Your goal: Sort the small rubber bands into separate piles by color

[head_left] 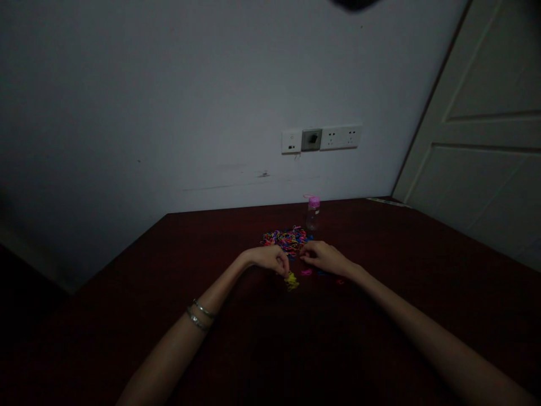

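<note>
A heap of small, thin, looped pieces [285, 238] in many colours lies on the dark red table; they are too small to tell whether they are paper clips or rubber bands. My left hand [270, 259] is closed, its fingertips pointing down at the upper edge of a little pile of yellow loops [291, 282]. Beside the heap's right front edge, my right hand [323, 256] is closed too, fingers bent towards the loops. Whatever is in either pinch is hidden. Between the hands lies a small cluster of pink loops [306, 272].
Behind the heap stands a clear bottle [313, 219] with a pink lid. A few dark blue loops [322, 273] and a small red one [340, 281] lie under and near my right wrist. Wall sockets [340, 137] sit above the dark table [203, 237]; a panelled door [486, 158] stands right.
</note>
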Motion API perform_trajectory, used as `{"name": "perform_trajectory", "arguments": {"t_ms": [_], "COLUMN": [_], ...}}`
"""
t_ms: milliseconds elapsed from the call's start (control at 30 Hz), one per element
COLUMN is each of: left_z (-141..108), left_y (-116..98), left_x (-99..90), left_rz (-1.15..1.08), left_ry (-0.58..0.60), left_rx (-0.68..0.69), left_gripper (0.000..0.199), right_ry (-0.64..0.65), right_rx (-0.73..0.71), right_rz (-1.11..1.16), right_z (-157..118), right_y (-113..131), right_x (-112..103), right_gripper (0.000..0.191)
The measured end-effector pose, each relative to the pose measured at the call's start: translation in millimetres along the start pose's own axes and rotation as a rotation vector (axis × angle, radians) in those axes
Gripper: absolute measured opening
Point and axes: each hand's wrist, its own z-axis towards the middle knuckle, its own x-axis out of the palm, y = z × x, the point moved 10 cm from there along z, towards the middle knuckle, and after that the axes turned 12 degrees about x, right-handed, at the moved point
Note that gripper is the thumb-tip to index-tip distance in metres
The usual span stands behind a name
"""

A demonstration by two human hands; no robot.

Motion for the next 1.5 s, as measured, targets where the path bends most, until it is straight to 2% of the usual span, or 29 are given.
{"name": "perform_trajectory", "arguments": {"t_ms": [167, 267, 400, 533, 700, 900, 1033, 1233, 1500], "left_z": [-3, -7, -20, -45, -71, -76, -78, -77, -74], "left_y": [4, 12, 34, 68, 99, 114, 119, 108, 103], "left_x": [-11.9, -27.1, -63.1, -95.9, -113.5, -113.5, -113.7, -114.0, -107.0], "left_rz": [-0.055, -0.085, -0.105, -0.098, -0.173, -0.187, -0.147, -0.023, 0.120], "left_ry": [-0.033, -0.103, -0.359, -0.642, -0.867, -0.896, -0.922, -0.935, -0.872], "left_rx": [0.008, 0.008, -0.010, -0.115, -0.199, -0.205, -0.205, -0.155, -0.115], "left_gripper": [0.012, 0.014, 0.021, 0.029, 0.035, 0.038, 0.039, 0.034, 0.029], "right_ry": [-0.032, -0.035, -0.048, -0.059, -0.041, -0.024, 0.096, 0.361, 0.487], "right_rx": [0.016, 0.019, 0.006, -0.015, -0.008, -0.020, -0.006, 0.035, 0.079], "right_rz": [-0.030, -0.046, -0.049, -0.042, -0.023, 0.063, 0.200, 0.244, 0.163], "right_z": [0, 2, 4, 4, 4, 5, 4, -4, -7], "right_y": [7, 8, 10, 12, 11, 3, -13, -31, -40], "right_x": [1, 3, 6, 7, 10, -2, -13, -2, 11], "right_gripper": [0.017, 0.018, 0.016, 0.012, 0.011, 0.012, 0.014, 0.014, 0.017]}}
